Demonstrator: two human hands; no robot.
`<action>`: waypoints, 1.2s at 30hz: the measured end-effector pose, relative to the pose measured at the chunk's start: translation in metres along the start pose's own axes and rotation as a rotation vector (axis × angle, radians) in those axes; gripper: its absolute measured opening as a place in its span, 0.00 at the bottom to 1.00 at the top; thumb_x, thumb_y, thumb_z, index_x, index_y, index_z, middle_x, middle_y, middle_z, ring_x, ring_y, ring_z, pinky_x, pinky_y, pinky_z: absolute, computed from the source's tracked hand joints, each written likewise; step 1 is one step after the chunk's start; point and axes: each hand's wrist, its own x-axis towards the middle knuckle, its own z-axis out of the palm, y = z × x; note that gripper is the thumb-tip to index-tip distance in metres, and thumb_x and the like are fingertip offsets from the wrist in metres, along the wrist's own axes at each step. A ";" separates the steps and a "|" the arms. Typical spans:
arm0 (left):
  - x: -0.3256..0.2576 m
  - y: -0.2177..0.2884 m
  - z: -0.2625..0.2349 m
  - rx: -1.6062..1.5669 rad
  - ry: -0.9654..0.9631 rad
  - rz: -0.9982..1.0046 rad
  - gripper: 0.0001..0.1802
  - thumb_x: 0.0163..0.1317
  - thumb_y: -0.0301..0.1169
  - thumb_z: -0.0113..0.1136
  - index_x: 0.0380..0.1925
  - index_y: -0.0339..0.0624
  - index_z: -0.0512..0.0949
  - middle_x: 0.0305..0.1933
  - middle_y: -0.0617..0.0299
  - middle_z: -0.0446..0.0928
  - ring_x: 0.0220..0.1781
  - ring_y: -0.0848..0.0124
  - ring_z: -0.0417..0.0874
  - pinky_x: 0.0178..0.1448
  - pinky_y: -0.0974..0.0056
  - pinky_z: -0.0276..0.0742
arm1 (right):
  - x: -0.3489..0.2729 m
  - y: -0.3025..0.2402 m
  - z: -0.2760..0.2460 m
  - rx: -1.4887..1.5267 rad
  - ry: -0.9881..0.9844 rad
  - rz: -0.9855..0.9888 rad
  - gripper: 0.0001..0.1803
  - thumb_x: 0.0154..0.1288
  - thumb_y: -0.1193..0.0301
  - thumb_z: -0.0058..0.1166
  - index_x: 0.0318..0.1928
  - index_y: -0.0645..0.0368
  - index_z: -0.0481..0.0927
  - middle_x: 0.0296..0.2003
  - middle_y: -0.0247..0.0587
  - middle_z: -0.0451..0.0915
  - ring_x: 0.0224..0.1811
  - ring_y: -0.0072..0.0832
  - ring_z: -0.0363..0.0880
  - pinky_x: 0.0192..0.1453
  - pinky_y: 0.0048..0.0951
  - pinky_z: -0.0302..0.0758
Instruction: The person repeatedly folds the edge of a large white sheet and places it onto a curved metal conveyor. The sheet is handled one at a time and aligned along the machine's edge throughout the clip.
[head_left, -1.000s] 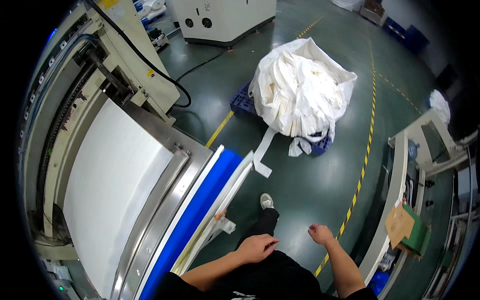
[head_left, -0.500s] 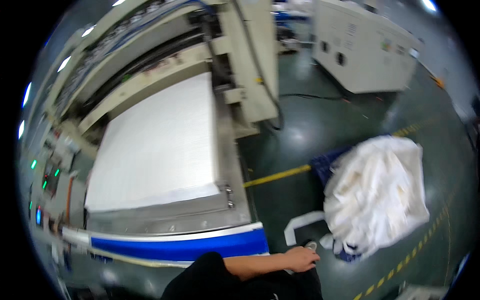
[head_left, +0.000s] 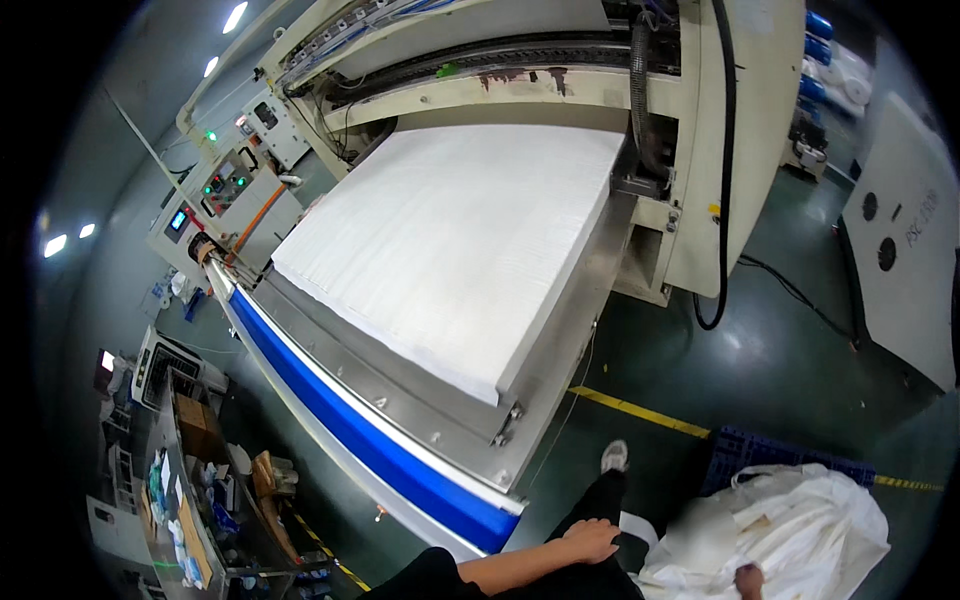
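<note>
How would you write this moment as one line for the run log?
left hand: nothing seen held | right hand: overlaps white bag in view, contact unclear | white stack: on metal machine bed

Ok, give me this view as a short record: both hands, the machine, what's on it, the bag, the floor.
Left hand: loosely curled; nothing visible in it
Right hand: lower edge, overlapping the white bag in view; contact unclear
Machine: cream frame, metal bed, blue strip along the front
On bed: thick white stack
Bag: bulging, by a blue pallet
Floor: dark green, yellow line
</note>
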 end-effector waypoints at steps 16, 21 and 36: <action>0.174 -0.105 -0.085 -0.292 -0.023 -0.616 0.27 0.63 0.45 0.47 0.59 0.43 0.68 0.61 0.47 0.67 0.62 0.49 0.69 0.64 0.50 0.66 | 0.290 -0.465 -0.018 -0.407 -0.618 -0.166 0.44 0.56 0.43 0.51 0.65 0.57 0.60 0.66 0.51 0.58 0.69 0.51 0.52 0.67 0.58 0.54; 0.188 -0.112 -0.021 -0.415 0.244 -0.782 0.33 0.64 0.52 0.48 0.59 0.38 0.65 0.56 0.37 0.69 0.59 0.40 0.68 0.64 0.42 0.62 | 0.318 -0.510 -0.025 -0.491 -0.723 -0.177 0.40 0.58 0.45 0.50 0.65 0.56 0.63 0.65 0.50 0.61 0.67 0.50 0.58 0.64 0.54 0.60; 0.260 -0.088 -0.061 -0.494 0.320 -1.232 0.30 0.59 0.51 0.53 0.58 0.48 0.68 0.56 0.43 0.70 0.56 0.43 0.71 0.57 0.42 0.68 | 0.409 -0.519 -0.010 -0.722 -0.894 -0.305 0.39 0.61 0.58 0.52 0.70 0.48 0.53 0.69 0.52 0.49 0.66 0.54 0.57 0.60 0.50 0.69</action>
